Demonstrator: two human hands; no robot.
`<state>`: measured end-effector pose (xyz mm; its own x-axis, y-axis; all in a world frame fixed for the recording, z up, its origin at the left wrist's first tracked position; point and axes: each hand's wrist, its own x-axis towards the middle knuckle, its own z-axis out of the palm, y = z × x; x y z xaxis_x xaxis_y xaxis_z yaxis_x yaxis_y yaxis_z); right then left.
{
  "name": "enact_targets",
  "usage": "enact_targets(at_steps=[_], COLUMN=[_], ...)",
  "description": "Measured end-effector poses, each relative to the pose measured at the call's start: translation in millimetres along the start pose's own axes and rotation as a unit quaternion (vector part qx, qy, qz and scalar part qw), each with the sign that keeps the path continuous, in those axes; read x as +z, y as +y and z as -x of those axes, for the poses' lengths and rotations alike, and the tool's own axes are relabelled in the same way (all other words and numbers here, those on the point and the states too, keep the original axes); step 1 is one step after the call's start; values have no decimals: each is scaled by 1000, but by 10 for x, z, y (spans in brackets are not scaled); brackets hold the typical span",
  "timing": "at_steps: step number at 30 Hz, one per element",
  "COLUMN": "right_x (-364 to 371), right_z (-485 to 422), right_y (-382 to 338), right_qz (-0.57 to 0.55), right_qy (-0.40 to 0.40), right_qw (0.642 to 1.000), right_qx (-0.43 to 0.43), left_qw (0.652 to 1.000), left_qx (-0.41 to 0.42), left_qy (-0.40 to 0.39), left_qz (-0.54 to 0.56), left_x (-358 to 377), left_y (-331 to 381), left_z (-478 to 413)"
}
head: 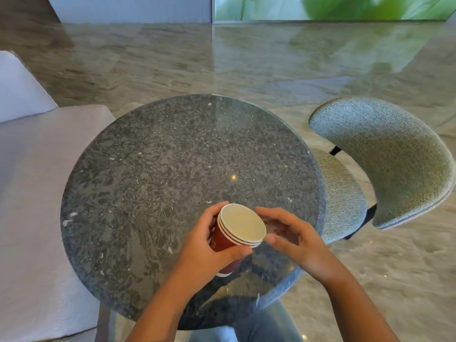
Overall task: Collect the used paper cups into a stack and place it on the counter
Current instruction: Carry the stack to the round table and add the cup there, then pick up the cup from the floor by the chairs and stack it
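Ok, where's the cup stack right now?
Head view, low centre: the cup stack is gripped in the left hand over the near part of the round table, with the right hand just beside it.

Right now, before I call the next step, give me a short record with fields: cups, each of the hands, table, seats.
cups: stack of red paper cups, three rims showing, nested, tilted, over the near part of the table
left hand: left hand grips the side of the stack, thumb across the front
right hand: right hand open, fingers relaxed beside the rims; cannot tell if it touches
table: round, dark speckled stone
seats: white seat on the left, grey chair on the right
counter: none seen in this view
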<state>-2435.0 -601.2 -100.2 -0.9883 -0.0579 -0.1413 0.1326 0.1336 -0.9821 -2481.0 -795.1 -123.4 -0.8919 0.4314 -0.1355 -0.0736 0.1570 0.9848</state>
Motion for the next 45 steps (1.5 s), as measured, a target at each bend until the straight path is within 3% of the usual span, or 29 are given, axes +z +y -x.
enact_targets(at_steps=[4, 9, 16, 36, 45], right_x=[-135, -316, -676, -1741, -1767], right_z=[183, 404, 918, 3184, 4612], right_y=[-7, 37, 186, 551, 851], right_qz=[126, 306, 387, 400, 379], right_qy=[90, 161, 236, 480, 597], right_qw=[987, 935, 888, 780, 687], right_qx=[-37, -79, -78, 35, 167], left_qw=[1000, 998, 993, 947, 900], left_qx=[13, 28, 59, 118, 112], left_qy=[-18, -47, -100, -292, -417], left_qz=[1, 1, -17, -67, -61], left_x=[142, 391, 985, 3219, 4449], left_y=[65, 148, 267, 590, 650], left_z=[-82, -173, -201, 431, 1049])
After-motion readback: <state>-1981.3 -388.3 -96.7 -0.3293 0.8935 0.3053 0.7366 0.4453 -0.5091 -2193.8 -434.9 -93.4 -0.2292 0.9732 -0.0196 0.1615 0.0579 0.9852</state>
